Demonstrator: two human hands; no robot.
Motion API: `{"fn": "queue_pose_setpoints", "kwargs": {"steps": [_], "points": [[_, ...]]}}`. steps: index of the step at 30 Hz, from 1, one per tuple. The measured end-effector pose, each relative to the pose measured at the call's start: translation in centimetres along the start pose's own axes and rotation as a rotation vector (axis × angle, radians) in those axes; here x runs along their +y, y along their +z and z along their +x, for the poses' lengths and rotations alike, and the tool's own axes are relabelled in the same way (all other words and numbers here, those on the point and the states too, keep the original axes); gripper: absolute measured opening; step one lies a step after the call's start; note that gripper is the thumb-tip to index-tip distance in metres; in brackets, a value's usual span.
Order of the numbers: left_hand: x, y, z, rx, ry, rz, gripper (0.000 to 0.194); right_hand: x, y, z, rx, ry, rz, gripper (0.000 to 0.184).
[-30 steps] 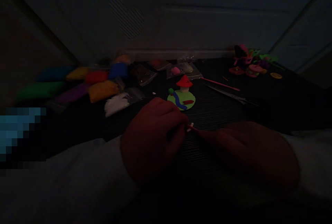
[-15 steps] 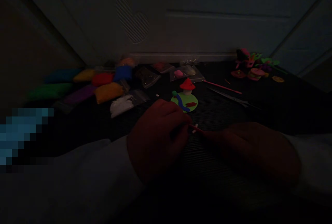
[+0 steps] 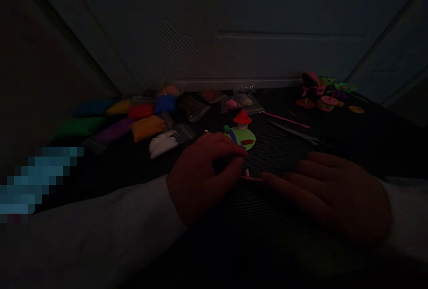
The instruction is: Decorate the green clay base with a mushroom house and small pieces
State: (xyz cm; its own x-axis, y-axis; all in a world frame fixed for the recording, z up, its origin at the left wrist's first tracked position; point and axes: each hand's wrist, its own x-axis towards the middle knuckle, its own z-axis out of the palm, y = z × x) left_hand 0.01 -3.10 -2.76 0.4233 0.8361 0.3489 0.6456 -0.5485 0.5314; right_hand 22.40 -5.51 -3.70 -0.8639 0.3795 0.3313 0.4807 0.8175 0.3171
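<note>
The view is very dark. A thin pink stick (image 3: 254,179) lies between my hands, just over the dark tabletop. A small white piece (image 3: 247,173) touches it near its left end. My left hand (image 3: 209,175) is curled, thumb and forefinger tips close together; the stick's left end disappears at the thumb, and I cannot make out what the fingers hold. Stretched out and low over the table, my right hand (image 3: 329,193) has its forefinger tip at the stick's right end. Behind the left fingers is a green disc (image 3: 250,136) bearing a red-capped mushroom (image 3: 242,119), a blue strip and a dark red piece.
Several bags of coloured clay (image 3: 147,127) lie at the left, with white clay (image 3: 163,143) nearest. Scissors (image 3: 297,134) and a second pink stick (image 3: 286,120) lie right of the disc. Colourful clay figures (image 3: 327,102) stand at the back right, before a pale panel (image 3: 284,57).
My right hand's fingers have straightened and spread. The pink stick has tilted flatter and sits slightly lower in view, with the white piece now standing at its upper side. The camera view has shifted.
</note>
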Motion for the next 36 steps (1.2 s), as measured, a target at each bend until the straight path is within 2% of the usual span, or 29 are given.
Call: {"fn": "queue_pose_setpoints", "kwargs": {"steps": [4,16,21,25,27,31,36], "points": [[0.1,-0.6,0.2,-0.082,-0.006,-0.063,0.013,0.2,-0.4,0.1,0.043,-0.020,-0.057,0.031],[-0.1,-0.9,0.5,-0.202,-0.045,-0.113,0.011,0.4,-0.5,0.2,0.054,-0.044,-0.056,0.029],[-0.2,-1.2,0.8,-0.237,-0.202,-0.184,0.016,0.3,-0.4,0.0,0.071,-0.052,-0.023,0.029],[-0.4,-1.1,0.9,-0.225,-0.313,-0.262,0.019,1.3,-0.5,-0.2,0.065,-0.070,0.067,0.027],[-0.5,-1.0,0.9,-0.212,-0.345,-0.288,0.020,2.4,-0.7,-0.3,0.069,-0.022,0.113,0.023],[-0.7,-0.9,1.0,-0.195,-0.422,-0.363,0.020,4.8,-0.5,-1.0,0.091,0.195,0.070,0.021],[-0.7,-1.0,1.1,-0.228,-0.406,-0.533,0.012,7.9,0.1,-2.6,-0.020,0.443,-0.007,0.025]]}}
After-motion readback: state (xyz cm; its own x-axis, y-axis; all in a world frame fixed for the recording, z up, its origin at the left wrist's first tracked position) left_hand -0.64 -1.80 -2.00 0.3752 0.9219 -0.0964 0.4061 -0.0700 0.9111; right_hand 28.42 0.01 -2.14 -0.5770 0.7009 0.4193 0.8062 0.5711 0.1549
